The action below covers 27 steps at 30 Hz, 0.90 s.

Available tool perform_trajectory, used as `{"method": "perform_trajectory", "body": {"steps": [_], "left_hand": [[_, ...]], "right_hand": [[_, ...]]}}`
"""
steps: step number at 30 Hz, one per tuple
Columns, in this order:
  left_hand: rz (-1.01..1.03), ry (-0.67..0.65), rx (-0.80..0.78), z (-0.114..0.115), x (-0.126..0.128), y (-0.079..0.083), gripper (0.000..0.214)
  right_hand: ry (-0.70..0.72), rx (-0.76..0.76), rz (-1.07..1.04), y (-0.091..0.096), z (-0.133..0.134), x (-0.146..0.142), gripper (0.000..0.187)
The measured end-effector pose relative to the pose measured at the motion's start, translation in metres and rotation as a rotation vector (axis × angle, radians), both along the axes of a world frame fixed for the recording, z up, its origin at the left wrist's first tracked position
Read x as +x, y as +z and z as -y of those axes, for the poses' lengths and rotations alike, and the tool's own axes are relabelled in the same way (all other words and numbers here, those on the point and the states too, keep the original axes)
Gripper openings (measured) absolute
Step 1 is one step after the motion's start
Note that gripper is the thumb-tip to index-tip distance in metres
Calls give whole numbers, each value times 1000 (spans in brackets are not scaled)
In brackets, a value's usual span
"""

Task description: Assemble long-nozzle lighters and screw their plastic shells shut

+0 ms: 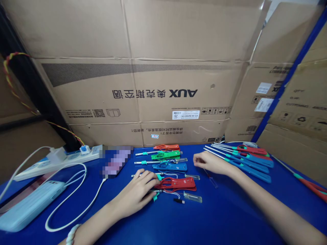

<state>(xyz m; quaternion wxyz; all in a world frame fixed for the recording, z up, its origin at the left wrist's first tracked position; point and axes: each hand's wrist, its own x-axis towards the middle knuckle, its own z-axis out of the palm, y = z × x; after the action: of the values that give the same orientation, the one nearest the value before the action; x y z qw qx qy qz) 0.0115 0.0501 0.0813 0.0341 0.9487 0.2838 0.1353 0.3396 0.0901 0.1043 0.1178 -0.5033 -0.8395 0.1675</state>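
Observation:
My left hand (144,187) lies over the front end of a red lighter shell (180,183), its fingers curled around a metal lighter tube with a teal trigger piece (156,196). Part of that tube is hidden under the fingers. To the right of it lie thin white wires and a clear fuel tank (193,197). Behind my left hand are blue (176,167), green (167,155) and orange (167,147) shells in a column, with metal tubes and tanks. My right hand (206,161) is closed in a pinch; a thin clear piece with a red part (211,179) hangs below it.
Several whole lighters (245,163) lie in a pile at the right, and another red one (313,185) sits beyond. At the left are a power strip (84,156), a light-blue power bank (33,206), a phone (119,161) and a looping white cable (63,226). Cardboard (153,75) walls the back.

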Motion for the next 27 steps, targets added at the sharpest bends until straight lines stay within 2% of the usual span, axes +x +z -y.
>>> {"method": "perform_trajectory", "body": {"steps": [4, 9, 12, 18, 23, 27], "left_hand": [[5, -9, -7, 2, 4, -3, 24], [19, 17, -2, -1, 3, -6, 23], [42, 21, 14, 0, 4, -7, 24], [95, -24, 77, 3, 5, -9, 27], [128, -120, 91, 8, 7, -10, 29], [60, -216, 40, 17, 15, -10, 35]], "right_hand": [[127, 25, -26, 3, 17, -9, 13], [228, 100, 51, -4, 33, -23, 39], [262, 138, 80, -16, 35, -33, 46], [254, 152, 59, -27, 36, -44, 23], [223, 146, -45, -22, 32, -36, 21], [163, 167, -43, -16, 28, -28, 19]]}}
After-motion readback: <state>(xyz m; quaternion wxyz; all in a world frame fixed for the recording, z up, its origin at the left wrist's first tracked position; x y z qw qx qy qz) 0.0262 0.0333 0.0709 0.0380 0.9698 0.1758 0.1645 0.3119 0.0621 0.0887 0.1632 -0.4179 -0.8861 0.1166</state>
